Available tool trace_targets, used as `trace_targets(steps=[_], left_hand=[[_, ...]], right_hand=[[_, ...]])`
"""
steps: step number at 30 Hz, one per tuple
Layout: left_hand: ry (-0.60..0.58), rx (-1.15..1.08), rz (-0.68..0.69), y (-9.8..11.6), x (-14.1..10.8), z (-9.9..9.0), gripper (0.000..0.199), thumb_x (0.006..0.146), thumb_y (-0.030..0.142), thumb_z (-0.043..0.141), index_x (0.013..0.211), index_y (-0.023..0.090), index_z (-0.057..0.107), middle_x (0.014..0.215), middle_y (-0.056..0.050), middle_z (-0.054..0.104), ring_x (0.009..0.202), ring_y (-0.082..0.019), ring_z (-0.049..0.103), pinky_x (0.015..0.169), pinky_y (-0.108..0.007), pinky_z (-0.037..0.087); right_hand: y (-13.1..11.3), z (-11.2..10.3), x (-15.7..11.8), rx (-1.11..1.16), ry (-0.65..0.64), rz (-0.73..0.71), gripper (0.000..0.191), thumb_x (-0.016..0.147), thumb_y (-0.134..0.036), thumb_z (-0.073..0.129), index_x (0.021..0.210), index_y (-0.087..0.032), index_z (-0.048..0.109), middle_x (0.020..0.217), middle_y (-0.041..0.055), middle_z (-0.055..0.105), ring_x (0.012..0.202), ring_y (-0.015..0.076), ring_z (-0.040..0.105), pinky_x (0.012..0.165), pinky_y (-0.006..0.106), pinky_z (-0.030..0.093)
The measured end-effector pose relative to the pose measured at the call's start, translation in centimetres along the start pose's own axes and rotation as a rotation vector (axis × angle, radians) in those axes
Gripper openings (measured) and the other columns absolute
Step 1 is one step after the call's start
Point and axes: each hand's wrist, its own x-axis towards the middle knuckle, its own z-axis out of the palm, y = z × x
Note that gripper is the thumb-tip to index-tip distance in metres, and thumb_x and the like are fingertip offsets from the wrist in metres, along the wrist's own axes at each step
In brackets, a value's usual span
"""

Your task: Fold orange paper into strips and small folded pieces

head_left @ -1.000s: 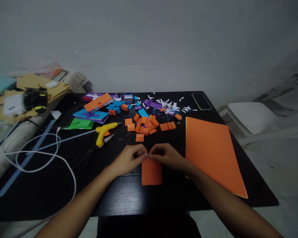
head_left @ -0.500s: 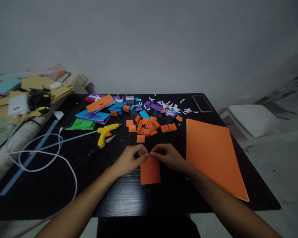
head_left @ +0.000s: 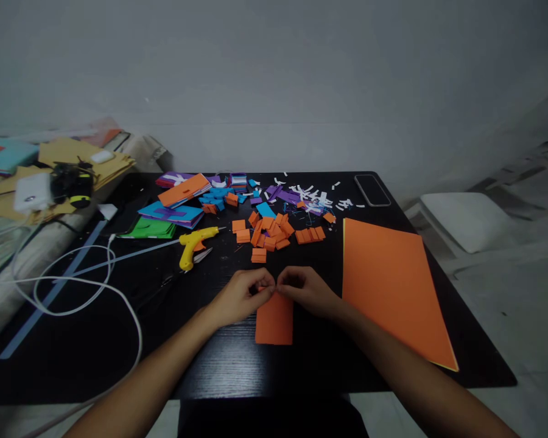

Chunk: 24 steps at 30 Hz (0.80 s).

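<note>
A small orange rectangle of folded paper (head_left: 274, 322) lies near the front of the black table. My left hand (head_left: 244, 297) pinches its far edge between thumb and fingers. Beside it, almost touching fingertip to fingertip, my right hand (head_left: 307, 291) pinches at the same edge. The fingers cover that far edge, so its fold cannot be made out. Just beyond my hands sits a heap of small folded orange paper pieces (head_left: 270, 231). To the right of my right forearm lies a large orange sheet stack (head_left: 388, 280) with a yellow edge beneath.
A yellow glue gun (head_left: 194, 243) and scissors (head_left: 203, 255) lie left of the heap. Behind are coloured paper packets (head_left: 171, 214), white and purple scraps (head_left: 308, 196) and a phone (head_left: 372, 190). A white cable (head_left: 134, 316) loops across the left side. A white stool (head_left: 461, 220) stands at right.
The small orange paper has shifted slightly toward me and to the left. Both hands stay pinched at its far edge, with the right hand's fingers slightly more rounded.
</note>
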Motion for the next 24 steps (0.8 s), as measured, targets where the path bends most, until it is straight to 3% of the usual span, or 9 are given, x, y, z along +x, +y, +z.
trace_targets(steps=[4,10,17,24], left_hand=[[0.017,0.009,0.006,0.1,0.1,-0.2,0.015,0.093,0.027,0.058,0.086,0.018,0.067,0.075,0.001,0.063,0.069,-0.014,0.055,0.064,-0.024,0.04],[0.144,-0.028,-0.031,-0.4,0.4,-1.3,0.021,0.093,0.034,0.058,0.082,0.018,0.065,0.072,0.002,0.059,0.067,-0.014,0.053,0.062,-0.025,0.038],[0.166,-0.067,-0.055,-0.5,0.3,-0.4,0.022,0.093,0.036,0.058,0.084,0.017,0.066,0.07,0.003,0.056,0.067,-0.013,0.051,0.063,-0.025,0.037],[0.142,-0.073,-0.06,0.1,0.3,0.3,0.017,0.091,0.03,0.059,0.082,0.017,0.066,0.064,0.005,0.051,0.062,-0.011,0.047,0.058,-0.024,0.032]], right_hand=[[-0.4,-0.6,0.0,-0.011,-0.006,0.01,0.007,0.075,-0.026,0.067,0.076,-0.019,0.069,0.07,-0.001,0.065,0.068,0.0153,0.055,0.064,0.028,0.041],[-0.6,-2.0,0.1,0.082,0.048,0.087,0.011,0.076,-0.03,0.067,0.077,-0.02,0.064,0.065,-0.0013,0.064,0.062,0.0161,0.06,0.064,0.03,0.047],[0.0,-0.3,0.0,0.007,0.099,-0.017,0.028,0.084,-0.045,0.072,0.093,-0.018,0.07,0.085,0.003,0.069,0.076,0.0173,0.062,0.07,0.03,0.046],[0.4,0.1,0.0,-0.078,0.055,-0.028,0.027,0.088,-0.045,0.069,0.085,-0.018,0.072,0.074,0.0004,0.065,0.068,0.0144,0.053,0.063,0.027,0.037]])
